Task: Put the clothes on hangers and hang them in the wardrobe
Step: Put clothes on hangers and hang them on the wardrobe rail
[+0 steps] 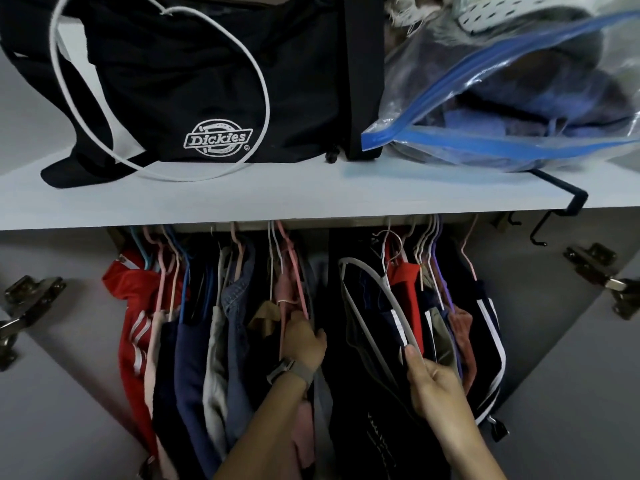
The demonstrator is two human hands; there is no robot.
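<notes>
Fingers [414, 355] of the right hand [436, 386] pinch a white hanger [377, 299], lower right.
Left hand [303, 337] grips hung clothes [291, 296]; next, probably hook it onto the rail.

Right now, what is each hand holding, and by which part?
The right hand grips the white hanger by its lower shoulder arm. The left hand grips the pink garment near its hanger's shoulder, holding the clothes aside.

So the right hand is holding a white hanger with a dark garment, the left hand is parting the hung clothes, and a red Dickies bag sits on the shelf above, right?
Not quite: the Dickies bag on the shelf is black, not red, as the head view shows. The rest holds: the right hand grips a white hanger carrying a dark garment, and the left hand parts the hung clothes.
</notes>
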